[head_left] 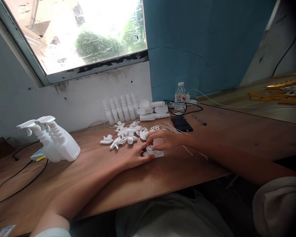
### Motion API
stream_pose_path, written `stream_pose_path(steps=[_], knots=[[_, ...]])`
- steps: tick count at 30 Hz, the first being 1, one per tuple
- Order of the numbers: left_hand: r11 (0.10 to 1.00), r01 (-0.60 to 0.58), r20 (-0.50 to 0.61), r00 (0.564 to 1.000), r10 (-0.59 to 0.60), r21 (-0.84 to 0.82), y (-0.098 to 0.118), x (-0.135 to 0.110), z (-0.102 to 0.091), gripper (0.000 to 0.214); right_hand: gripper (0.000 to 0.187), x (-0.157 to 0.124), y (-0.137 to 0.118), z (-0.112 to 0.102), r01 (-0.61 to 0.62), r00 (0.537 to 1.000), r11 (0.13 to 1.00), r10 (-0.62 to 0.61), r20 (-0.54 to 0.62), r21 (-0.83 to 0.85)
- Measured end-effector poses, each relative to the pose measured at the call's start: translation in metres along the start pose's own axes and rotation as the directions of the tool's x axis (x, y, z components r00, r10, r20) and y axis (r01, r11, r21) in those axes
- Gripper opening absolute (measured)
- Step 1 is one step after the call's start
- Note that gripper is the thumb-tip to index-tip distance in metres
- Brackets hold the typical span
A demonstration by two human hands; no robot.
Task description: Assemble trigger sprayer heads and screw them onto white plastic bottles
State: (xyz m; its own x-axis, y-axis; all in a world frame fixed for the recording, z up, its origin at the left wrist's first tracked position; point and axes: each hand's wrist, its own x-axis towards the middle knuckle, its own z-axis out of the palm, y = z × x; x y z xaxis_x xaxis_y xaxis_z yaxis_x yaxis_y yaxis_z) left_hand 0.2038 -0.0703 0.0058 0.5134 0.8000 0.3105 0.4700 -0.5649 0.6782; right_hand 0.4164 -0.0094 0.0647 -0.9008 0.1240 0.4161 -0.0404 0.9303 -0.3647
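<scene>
Both my hands meet over a small white plastic sprayer part [153, 152] lying on the wooden table [162, 174]. My left hand [135, 156] grips the part from the left, with a ring on one finger. My right hand [162, 139] curls over the part from above, fingers pinched on its round cap. Just behind them lies a heap of loose white trigger pieces [124, 135] and small white rings [154, 127].
Finished white spray bottles [51, 140] lie at the left. White bottles [120, 110] stand in a row by the wall. A water bottle [180, 98], a dark phone [182, 124], thin white tubes [171, 127] and black cables [17, 184] are also on the table.
</scene>
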Motion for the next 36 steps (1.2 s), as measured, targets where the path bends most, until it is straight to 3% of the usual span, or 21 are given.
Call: stream_pose_path(steps=[4, 9, 15, 18, 21, 25, 36], knots=[[0.997, -0.002, 0.041, 0.999, 0.005, -0.073, -0.002, 0.0, -0.001, 0.049, 0.026, 0.0, -0.001, 0.0, -0.009, 1.0, 1.0, 0.009, 0.004, -0.003], [0.997, -0.013, 0.04, 0.999, 0.016, -0.075, 0.004, 0.0, -0.002, 0.036, 0.027, 0.0, -0.003, -0.002, 0.0, 1.0, 0.998, 0.001, -0.029, 0.056], [0.973, -0.016, -0.074, 0.997, -0.001, -0.229, 0.009, -0.003, 0.003, 0.05, 0.026, 0.0, -0.005, -0.003, 0.055, 0.998, 0.995, -0.052, -0.033, 0.087], [0.988, -0.037, -0.196, 0.98, 0.007, -0.149, 0.007, -0.004, 0.004, 0.056, 0.024, -0.001, -0.004, -0.001, 0.07, 0.997, 0.995, -0.068, -0.025, 0.071], [0.999, -0.009, -0.249, 0.969, -0.003, -0.047, 0.007, -0.005, 0.002, 0.045, 0.022, -0.001, -0.002, 0.0, 0.06, 0.998, 0.997, -0.059, -0.005, 0.04], [0.996, -0.019, -0.242, 0.969, 0.039, 0.085, 0.01, -0.006, 0.0, 0.026, 0.019, -0.002, 0.001, 0.002, 0.079, 0.997, 0.997, -0.079, -0.024, 0.001], [0.955, -0.241, -0.197, 0.941, 0.274, 0.175, 0.005, -0.005, -0.001, 0.016, 0.02, -0.007, 0.001, 0.003, 0.13, 0.991, 0.983, -0.132, -0.007, -0.126]])
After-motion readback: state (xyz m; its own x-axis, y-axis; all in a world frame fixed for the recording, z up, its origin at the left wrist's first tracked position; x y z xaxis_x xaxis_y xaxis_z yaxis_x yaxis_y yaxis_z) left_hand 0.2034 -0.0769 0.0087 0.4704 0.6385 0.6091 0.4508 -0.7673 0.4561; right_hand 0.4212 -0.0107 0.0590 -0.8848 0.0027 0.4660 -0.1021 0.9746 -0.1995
